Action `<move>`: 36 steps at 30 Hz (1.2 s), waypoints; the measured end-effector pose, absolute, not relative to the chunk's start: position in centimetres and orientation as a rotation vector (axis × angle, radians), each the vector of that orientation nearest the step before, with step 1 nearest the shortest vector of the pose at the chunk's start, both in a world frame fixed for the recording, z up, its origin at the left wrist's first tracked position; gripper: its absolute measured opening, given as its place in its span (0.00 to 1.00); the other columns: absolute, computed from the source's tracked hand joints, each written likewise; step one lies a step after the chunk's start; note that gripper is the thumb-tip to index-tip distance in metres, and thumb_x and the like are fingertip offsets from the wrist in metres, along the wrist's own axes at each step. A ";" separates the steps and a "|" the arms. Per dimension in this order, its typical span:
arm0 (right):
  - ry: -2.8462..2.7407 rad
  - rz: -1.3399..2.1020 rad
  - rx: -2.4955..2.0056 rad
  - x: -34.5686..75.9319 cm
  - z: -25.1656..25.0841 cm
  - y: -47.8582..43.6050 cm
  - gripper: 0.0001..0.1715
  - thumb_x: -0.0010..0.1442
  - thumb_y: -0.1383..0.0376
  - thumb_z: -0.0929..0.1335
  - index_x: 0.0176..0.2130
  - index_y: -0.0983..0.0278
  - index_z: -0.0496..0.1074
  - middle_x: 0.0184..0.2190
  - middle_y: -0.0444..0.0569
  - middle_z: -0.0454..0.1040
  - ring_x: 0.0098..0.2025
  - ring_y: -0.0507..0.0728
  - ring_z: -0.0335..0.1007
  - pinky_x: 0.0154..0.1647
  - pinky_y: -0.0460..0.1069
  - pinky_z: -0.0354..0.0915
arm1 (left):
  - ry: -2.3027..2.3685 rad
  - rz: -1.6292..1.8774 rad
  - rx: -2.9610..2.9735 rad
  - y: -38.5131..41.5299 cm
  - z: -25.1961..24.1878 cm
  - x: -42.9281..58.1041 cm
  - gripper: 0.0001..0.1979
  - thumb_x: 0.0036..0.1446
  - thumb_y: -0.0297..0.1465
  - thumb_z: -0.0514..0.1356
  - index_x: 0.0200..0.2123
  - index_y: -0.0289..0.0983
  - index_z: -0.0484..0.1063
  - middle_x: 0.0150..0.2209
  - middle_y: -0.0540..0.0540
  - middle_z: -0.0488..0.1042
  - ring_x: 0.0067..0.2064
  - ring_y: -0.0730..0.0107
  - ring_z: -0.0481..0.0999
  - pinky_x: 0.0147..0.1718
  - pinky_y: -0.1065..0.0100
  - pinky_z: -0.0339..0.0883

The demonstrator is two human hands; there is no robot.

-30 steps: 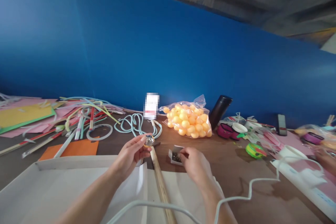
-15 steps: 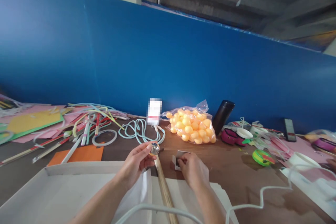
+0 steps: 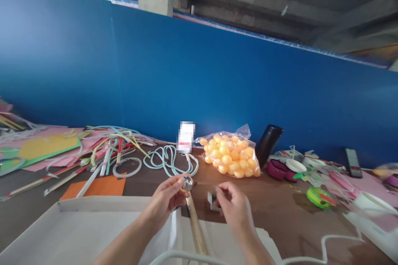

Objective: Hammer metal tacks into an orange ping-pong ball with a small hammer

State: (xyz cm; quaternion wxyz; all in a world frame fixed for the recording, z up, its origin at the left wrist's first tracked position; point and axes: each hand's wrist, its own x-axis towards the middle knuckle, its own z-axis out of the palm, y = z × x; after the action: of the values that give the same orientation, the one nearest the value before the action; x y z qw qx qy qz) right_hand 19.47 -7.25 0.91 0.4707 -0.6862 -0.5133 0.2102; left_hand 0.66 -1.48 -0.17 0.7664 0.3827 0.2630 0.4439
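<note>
My left hand (image 3: 168,201) pinches a small orange ball with a shiny silver cap (image 3: 187,183) at the top end of a wooden stick (image 3: 195,225). My right hand (image 3: 231,206) is closed in a pinch just above a small white box (image 3: 213,201) of dark small parts; what its fingertips hold is too small to make out. Both hands are over the brown table (image 3: 280,211), about a hand's width apart.
A bag of orange balls (image 3: 229,155), a black cylinder (image 3: 268,144) and coiled pale tubing (image 3: 169,158) lie behind the hands. A white tray (image 3: 77,232) sits front left. Coloured straws and paper (image 3: 102,153) are far left; tape rolls, cups and a green spool (image 3: 319,197) right.
The view has tilted up a little. My right hand has lifted off the small box and drawn its fingers into a pinch. My left hand keeps the capped ball on the stick.
</note>
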 end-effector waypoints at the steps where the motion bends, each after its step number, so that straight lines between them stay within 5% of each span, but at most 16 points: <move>1: -1.228 0.589 -1.631 19.1 0.8 -7.3 0.13 0.56 0.55 0.63 0.29 0.62 0.67 0.21 0.46 0.73 0.22 0.55 0.70 0.18 0.45 0.63 | 0.568 0.965 0.829 -1.5 -0.2 0.7 0.15 0.52 0.35 0.61 0.43 0.35 0.73 0.35 0.45 0.71 0.29 0.77 0.71 0.26 0.75 0.67; 4: -1.144 0.749 -1.505 18.1 0.6 -7.4 0.12 0.54 0.57 0.65 0.28 0.64 0.65 0.26 0.49 0.75 0.23 0.55 0.72 0.15 0.44 0.65 | 0.559 0.958 0.815 -1.7 -0.2 1.0 0.15 0.51 0.35 0.62 0.42 0.35 0.74 0.34 0.45 0.71 0.28 0.77 0.70 0.26 0.75 0.67; 9: -1.052 0.888 -1.393 17.1 0.8 -7.6 0.10 0.52 0.60 0.68 0.28 0.65 0.65 0.18 0.43 0.70 0.20 0.51 0.68 0.17 0.44 0.67 | 0.549 0.942 0.811 -1.8 -0.3 1.4 0.16 0.51 0.36 0.62 0.41 0.33 0.74 0.33 0.45 0.71 0.27 0.76 0.70 0.24 0.75 0.66; 21: -0.952 0.977 -1.307 17.2 0.0 -7.4 0.11 0.53 0.59 0.68 0.33 0.65 0.68 0.18 0.41 0.69 0.18 0.50 0.65 0.19 0.46 0.67 | 0.540 0.822 0.999 -3.0 0.2 1.6 0.16 0.51 0.37 0.61 0.40 0.33 0.74 0.31 0.43 0.73 0.27 0.74 0.71 0.25 0.73 0.64; 36: -0.898 1.132 -1.285 16.5 0.7 -7.5 0.04 0.50 0.66 0.66 0.29 0.64 0.70 0.17 0.40 0.69 0.17 0.49 0.60 0.14 0.41 0.55 | 0.498 0.742 1.351 -3.3 0.4 1.8 0.21 0.52 0.40 0.59 0.47 0.34 0.72 0.33 0.41 0.76 0.30 0.67 0.74 0.25 0.72 0.66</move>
State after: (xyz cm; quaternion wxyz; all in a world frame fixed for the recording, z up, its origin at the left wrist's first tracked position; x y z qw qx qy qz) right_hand 16.46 -7.52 0.67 0.5680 -0.5468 -0.3822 0.4820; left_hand 1.83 -3.29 0.38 0.6896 0.6040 0.2226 0.3318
